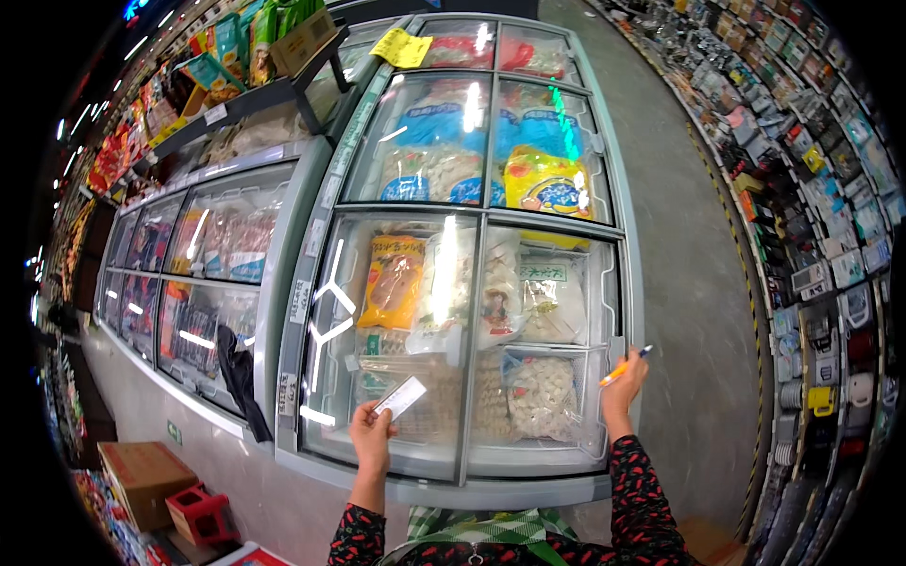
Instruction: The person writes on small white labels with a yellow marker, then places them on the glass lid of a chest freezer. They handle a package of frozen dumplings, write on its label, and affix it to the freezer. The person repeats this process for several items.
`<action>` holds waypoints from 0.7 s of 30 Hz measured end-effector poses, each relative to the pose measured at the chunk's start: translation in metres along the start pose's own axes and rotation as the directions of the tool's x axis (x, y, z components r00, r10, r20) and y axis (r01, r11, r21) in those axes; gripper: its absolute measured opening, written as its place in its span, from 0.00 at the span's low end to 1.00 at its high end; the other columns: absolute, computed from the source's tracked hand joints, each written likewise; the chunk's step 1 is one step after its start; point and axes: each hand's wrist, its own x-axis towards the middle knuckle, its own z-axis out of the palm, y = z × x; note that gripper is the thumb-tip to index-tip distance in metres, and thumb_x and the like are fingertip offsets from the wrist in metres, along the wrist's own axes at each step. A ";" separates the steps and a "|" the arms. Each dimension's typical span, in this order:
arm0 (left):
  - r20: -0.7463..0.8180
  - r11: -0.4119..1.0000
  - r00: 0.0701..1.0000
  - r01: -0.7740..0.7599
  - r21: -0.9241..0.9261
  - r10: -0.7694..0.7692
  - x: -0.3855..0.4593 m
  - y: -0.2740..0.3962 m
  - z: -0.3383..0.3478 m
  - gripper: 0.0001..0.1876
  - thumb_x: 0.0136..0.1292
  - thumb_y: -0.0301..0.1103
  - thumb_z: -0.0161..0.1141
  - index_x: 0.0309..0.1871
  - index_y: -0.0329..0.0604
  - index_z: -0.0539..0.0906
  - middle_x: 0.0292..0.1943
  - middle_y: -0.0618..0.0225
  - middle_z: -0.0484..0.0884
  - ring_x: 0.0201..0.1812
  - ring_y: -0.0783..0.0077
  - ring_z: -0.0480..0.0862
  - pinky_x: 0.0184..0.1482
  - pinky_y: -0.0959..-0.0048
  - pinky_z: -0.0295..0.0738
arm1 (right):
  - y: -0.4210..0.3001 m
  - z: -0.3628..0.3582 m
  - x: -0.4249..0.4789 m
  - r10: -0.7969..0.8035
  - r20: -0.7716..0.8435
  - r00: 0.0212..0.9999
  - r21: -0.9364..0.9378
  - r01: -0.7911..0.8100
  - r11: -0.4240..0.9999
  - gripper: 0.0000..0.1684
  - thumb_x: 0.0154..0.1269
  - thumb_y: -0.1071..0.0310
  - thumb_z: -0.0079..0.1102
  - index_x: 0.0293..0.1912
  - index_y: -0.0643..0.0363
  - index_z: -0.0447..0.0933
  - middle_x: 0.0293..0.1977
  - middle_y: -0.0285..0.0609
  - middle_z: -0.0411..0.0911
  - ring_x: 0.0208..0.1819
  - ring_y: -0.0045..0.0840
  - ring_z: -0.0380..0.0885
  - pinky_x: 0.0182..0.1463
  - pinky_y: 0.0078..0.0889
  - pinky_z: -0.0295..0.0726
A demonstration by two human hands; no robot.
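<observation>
My left hand (371,428) pinches a small white paper label (402,397) with handwriting on it, held over the near glass lid of a chest freezer (425,488). In my right hand (623,385) is an orange pen (614,373), its dark blue end pointing up and away. That hand is at the freezer's right rim; whether it touches the lid's frame I cannot tell. Under the glass lie an orange bag of frozen food (391,283), a clear bag of pale frozen pieces (541,400) and a white printed bag (552,301).
Another chest freezer (283,191) stands to the left, with a dark cloth (241,385) draped over its edge. A yellow paper sign (402,48) lies at the far end. A cardboard box (145,481) and a red plastic stool (202,513) are lower left. Stocked shelves (821,212) line the right aisle.
</observation>
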 end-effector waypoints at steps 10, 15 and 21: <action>-0.001 0.995 0.999 0.040 -0.088 -0.041 -0.030 0.030 0.063 0.12 0.69 0.28 0.61 0.51 0.29 0.82 0.39 0.67 0.84 0.34 0.77 0.83 0.37 0.78 0.77 | 0.012 0.032 -0.001 0.110 0.095 0.989 -0.002 -0.111 0.994 0.09 0.69 0.74 0.56 0.48 0.64 0.74 0.34 0.53 0.74 0.39 0.50 0.73 0.43 0.51 0.69; 0.052 0.998 0.998 0.035 -0.046 -0.032 -0.018 0.049 0.072 0.10 0.71 0.28 0.59 0.48 0.30 0.83 0.37 0.67 0.84 0.33 0.79 0.83 0.38 0.79 0.78 | -0.010 0.031 -0.001 0.144 0.152 0.978 -0.021 -0.142 0.990 0.11 0.68 0.71 0.60 0.48 0.65 0.74 0.35 0.55 0.74 0.40 0.51 0.73 0.44 0.52 0.69; 0.096 0.998 0.995 0.035 -0.059 -0.029 0.000 0.059 0.085 0.09 0.73 0.26 0.57 0.50 0.30 0.82 0.37 0.67 0.84 0.32 0.80 0.82 0.36 0.80 0.78 | -0.090 0.035 -0.023 0.040 0.212 0.976 0.149 -0.073 0.986 0.13 0.67 0.69 0.61 0.48 0.65 0.74 0.37 0.56 0.74 0.41 0.51 0.74 0.46 0.50 0.71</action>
